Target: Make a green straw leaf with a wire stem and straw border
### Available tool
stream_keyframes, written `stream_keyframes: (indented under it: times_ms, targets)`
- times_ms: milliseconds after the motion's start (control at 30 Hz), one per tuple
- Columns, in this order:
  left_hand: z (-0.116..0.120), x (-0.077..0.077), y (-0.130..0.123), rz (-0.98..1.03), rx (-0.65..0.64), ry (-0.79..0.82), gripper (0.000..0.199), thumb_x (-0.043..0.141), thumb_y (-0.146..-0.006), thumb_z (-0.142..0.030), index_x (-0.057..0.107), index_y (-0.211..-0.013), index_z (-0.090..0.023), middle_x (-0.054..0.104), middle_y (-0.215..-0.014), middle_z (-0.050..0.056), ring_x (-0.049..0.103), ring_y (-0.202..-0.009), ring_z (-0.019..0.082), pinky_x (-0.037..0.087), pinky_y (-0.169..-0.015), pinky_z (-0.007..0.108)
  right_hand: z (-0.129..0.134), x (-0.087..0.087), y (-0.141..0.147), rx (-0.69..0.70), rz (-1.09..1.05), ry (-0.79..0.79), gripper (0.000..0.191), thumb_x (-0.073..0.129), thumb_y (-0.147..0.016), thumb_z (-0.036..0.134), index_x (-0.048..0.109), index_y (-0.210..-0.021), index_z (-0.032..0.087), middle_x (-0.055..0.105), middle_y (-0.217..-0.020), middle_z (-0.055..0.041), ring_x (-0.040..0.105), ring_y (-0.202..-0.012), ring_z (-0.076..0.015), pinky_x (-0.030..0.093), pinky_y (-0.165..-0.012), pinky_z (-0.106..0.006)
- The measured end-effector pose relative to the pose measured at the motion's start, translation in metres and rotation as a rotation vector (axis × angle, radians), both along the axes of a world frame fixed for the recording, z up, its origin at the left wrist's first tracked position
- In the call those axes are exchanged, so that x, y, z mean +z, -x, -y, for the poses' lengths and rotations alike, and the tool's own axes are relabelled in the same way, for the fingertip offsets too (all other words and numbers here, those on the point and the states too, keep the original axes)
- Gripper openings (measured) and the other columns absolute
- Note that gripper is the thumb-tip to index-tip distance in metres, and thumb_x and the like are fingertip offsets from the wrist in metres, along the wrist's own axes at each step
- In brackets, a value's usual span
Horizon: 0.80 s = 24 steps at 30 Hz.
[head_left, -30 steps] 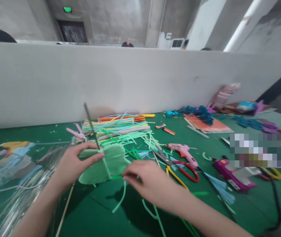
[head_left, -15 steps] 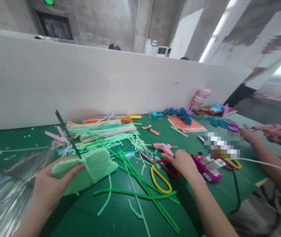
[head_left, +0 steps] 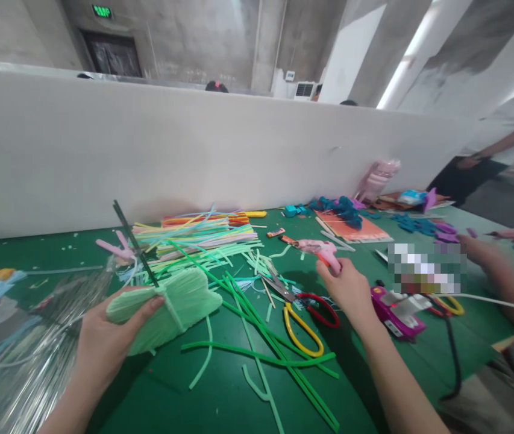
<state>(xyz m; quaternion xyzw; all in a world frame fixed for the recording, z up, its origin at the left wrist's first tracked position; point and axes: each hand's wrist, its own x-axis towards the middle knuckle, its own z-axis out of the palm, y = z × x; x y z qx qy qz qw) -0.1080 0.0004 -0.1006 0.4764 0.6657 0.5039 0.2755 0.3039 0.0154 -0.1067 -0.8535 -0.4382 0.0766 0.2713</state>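
Note:
My left hand (head_left: 121, 325) pinches a light green fuzzy piece (head_left: 170, 310) at the lower left, thumb on top, with dark thin sticks (head_left: 134, 241) rising from it. At centre right, my right hand (head_left: 344, 286) has its fingers closed on the handle of a pink glue gun (head_left: 320, 248), whose nozzle points left. Scissors (head_left: 304, 328) with one yellow and one red handle lie open just below the gun. Dark green pipe cleaners (head_left: 261, 331) cross the table between my hands.
Coloured pipe cleaners (head_left: 202, 238) are piled by the white partition (head_left: 193, 150). Clear-wrapped sticks (head_left: 26, 367) lie left. A purple power strip (head_left: 396, 313) with a cable stands right of my right hand. Another person's arm (head_left: 492, 268) reaches in from the right with a second pink glue gun.
My right hand has lifted the pink glue gun slightly up and away from the scissors. My left hand still holds the light green piece. The whole view has shifted a little.

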Motion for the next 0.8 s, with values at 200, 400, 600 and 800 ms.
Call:
stream_keyframes:
  times_ms: [200, 400, 600, 800]
  targets:
    - [-0.001, -0.003, 0.001, -0.029, 0.012, 0.0, 0.052, 0.084, -0.051, -0.059, 0.076, -0.084, -0.02, 0.075, -0.073, 0.004, 0.068, -0.066, 0.023, 0.054, -0.055, 0.028, 0.001, 0.001, 0.012, 0.286, -0.414, -0.152, 0.05, 0.043, -0.084, 0.07, 0.056, -0.088, 0.022, 0.062, -0.079, -0.0048, 0.059, -0.071, -0.0204, 0.046, -0.062, -0.03]
    - [0.0, 0.001, -0.001, -0.03, 0.039, 0.026, 0.054, 0.084, -0.048, -0.061, 0.076, -0.082, -0.02, 0.075, -0.072, 0.004, 0.069, -0.069, 0.024, 0.054, -0.055, 0.029, 0.004, -0.005, 0.02, 0.462, -0.879, -0.193, 0.05, 0.064, -0.077, 0.061, 0.059, -0.107, 0.02, 0.068, -0.104, -0.007, 0.061, -0.072, -0.0155, 0.048, -0.054, -0.025]
    - [-0.001, -0.001, 0.0, -0.036, 0.036, 0.002, 0.054, 0.084, -0.05, -0.06, 0.076, -0.085, -0.018, 0.076, -0.075, 0.005, 0.07, -0.071, 0.026, 0.055, -0.058, 0.031, 0.006, -0.005, 0.015, 0.466, -1.048, -0.23, 0.05, 0.075, -0.072, 0.055, 0.062, -0.104, 0.02, 0.07, -0.105, -0.0072, 0.056, -0.067, -0.0109, 0.047, -0.055, -0.022]
    - [-0.002, -0.012, 0.008, -0.095, -0.002, -0.059, 0.053, 0.082, -0.056, -0.06, 0.077, -0.089, -0.018, 0.076, -0.075, 0.005, 0.07, -0.068, 0.025, 0.056, -0.059, 0.032, 0.003, -0.003, 0.01, 0.394, -1.003, -0.242, 0.053, 0.074, -0.065, 0.065, 0.06, -0.087, 0.018, 0.067, -0.084, -0.005, 0.053, -0.062, -0.0107, 0.043, -0.049, -0.02]
